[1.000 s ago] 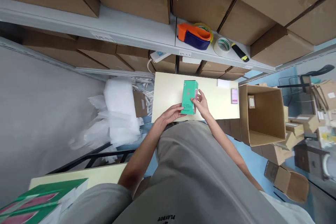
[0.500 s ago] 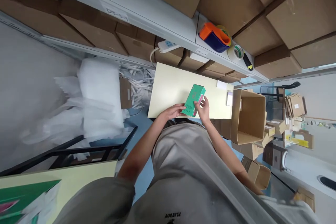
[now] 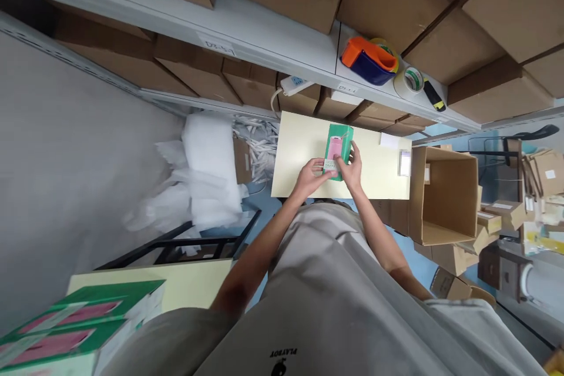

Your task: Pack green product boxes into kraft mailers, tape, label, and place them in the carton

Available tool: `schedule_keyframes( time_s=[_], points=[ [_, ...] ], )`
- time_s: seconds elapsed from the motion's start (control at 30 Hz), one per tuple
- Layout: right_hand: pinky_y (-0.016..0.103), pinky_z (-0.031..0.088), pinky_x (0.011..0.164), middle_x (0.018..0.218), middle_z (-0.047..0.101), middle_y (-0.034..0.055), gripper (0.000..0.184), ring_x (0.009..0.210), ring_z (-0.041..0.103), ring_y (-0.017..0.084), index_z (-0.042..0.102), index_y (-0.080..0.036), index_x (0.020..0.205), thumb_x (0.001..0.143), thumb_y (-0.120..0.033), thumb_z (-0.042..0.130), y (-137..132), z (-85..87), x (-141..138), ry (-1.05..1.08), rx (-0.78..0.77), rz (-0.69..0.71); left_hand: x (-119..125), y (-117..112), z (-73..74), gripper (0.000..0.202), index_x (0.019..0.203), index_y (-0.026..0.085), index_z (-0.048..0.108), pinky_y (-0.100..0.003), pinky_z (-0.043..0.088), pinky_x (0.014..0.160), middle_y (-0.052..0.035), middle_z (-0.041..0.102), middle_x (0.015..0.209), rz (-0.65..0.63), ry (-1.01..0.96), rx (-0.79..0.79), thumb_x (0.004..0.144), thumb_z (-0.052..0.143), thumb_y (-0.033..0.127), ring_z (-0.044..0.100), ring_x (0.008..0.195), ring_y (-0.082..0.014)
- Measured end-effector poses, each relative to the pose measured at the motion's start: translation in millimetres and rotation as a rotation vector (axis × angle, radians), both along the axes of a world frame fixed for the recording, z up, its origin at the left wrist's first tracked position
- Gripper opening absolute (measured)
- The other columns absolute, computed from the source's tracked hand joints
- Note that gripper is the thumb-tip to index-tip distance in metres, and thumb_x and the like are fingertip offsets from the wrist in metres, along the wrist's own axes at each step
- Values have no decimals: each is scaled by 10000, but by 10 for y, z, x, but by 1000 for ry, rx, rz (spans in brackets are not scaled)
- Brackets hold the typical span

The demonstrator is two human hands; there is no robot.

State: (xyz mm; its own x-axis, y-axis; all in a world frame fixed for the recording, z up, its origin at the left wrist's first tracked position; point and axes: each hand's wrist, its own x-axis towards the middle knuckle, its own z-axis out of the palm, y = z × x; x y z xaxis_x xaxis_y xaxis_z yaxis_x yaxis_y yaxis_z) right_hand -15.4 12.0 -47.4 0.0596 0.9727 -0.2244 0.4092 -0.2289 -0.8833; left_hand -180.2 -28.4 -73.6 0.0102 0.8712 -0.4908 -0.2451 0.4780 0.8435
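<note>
A small green box [image 3: 346, 136] with a pink picture on its upper face is held above the pale yellow table [image 3: 294, 147]. My left hand [image 3: 311, 177] grips its lower left corner, thumb along the near edge. On the right side, my right hand [image 3: 352, 169] closes round the box, its thumb lying over the pink front and the fingers behind the edge. The underside of the box is hidden from me.
On the shelf ahead lie an orange and blue tape dispenser [image 3: 369, 61], a tape roll [image 3: 409, 82] and a box cutter [image 3: 434, 96]. An open cardboard box [image 3: 449, 197] stands right of the table. White wrapping [image 3: 211, 170] is at left; larger green boxes [image 3: 101, 299] sit lower left.
The green box has been turned over in my hands, so the face with the pink picture now shows. Both hands have shifted their hold. My view has swung a little left.
</note>
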Motion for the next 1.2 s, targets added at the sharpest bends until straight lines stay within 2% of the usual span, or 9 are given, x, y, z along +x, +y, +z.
schedule_keyframes(
  time_s=[0.13, 0.3, 0.43, 0.57, 0.7, 0.8, 0.9, 1.07, 1.2],
  points=[
    [471, 659, 1059, 1451, 756, 131, 1024, 1238, 750, 304, 458, -289, 1745, 888, -741, 791, -2, -18, 35, 218, -39, -56, -208, -7, 166, 658, 1209, 215, 773, -458, 702, 944, -155, 795, 1386, -79, -233, -118, 668, 1036, 482, 782, 1238, -349],
    [485, 655, 1105, 1423, 789, 104, 1039, 1284, 761, 326, 451, -303, 1750, 888, -749, 823, -50, 11, 29, 427, -69, 15, -189, -34, 328, 659, 1153, 204, 810, -454, 697, 950, -139, 848, 1244, -139, -233, -141, 627, 1055, 516, 810, 1182, -357],
    [512, 648, 1143, 1460, 779, 99, 1002, 1331, 747, 340, 466, -310, 1746, 918, -773, 788, -1, 48, 126, 449, -72, 69, -58, -44, 397, 704, 1192, 222, 807, -389, 671, 877, -108, 856, 1161, -85, -120, -136, 614, 1048, 543, 810, 1118, -323],
    [530, 630, 1175, 1529, 740, 123, 925, 1382, 716, 360, 567, -284, 1666, 924, -798, 771, 26, -2, 214, 457, -48, 79, 74, -17, 384, 747, 1238, 218, 793, -388, 655, 853, -101, 840, 1180, -1, 45, -90, 607, 1052, 525, 795, 1065, -308],
    [525, 631, 1159, 1615, 652, 187, 1093, 1405, 700, 361, 470, -273, 1733, 860, -823, 832, -9, -126, 193, 401, -33, 1, 239, -4, 374, 689, 1251, 227, 759, -454, 623, 1049, -112, 795, 1290, 75, 421, 12, 651, 1042, 418, 753, 1202, -332],
    [531, 629, 1161, 1593, 665, 179, 1220, 1362, 724, 347, 369, -303, 1786, 806, -817, 882, -7, -197, 192, 386, -45, -56, 352, -30, 401, 681, 1258, 246, 737, -482, 573, 1149, -118, 757, 1325, 86, 636, 86, 667, 1048, 377, 713, 1297, -357],
    [541, 621, 1180, 1524, 724, 163, 1200, 1335, 745, 348, 399, -283, 1767, 798, -781, 902, 30, -226, 298, 456, -61, -49, 382, -54, 422, 628, 1248, 253, 711, -466, 601, 1116, -121, 747, 1381, 59, 495, 81, 721, 1022, 394, 717, 1328, -341],
    [568, 610, 1197, 1440, 789, 129, 1079, 1322, 761, 356, 466, -281, 1729, 835, -698, 904, 35, -206, 574, 613, -142, 63, 325, -48, 462, 738, 1307, 235, 719, -444, 678, 936, -153, 772, 1449, 11, -20, -196, 690, 1028, 498, 765, 1301, -365],
    [556, 620, 1191, 1470, 788, 91, 998, 1375, 738, 351, 469, -327, 1723, 879, -673, 874, 23, -155, 681, 691, -208, 105, 378, -37, 531, 781, 1283, 195, 788, -442, 673, 963, -156, 822, 1358, -14, -115, -215, 635, 1061, 535, 789, 1254, -366]
  ],
)
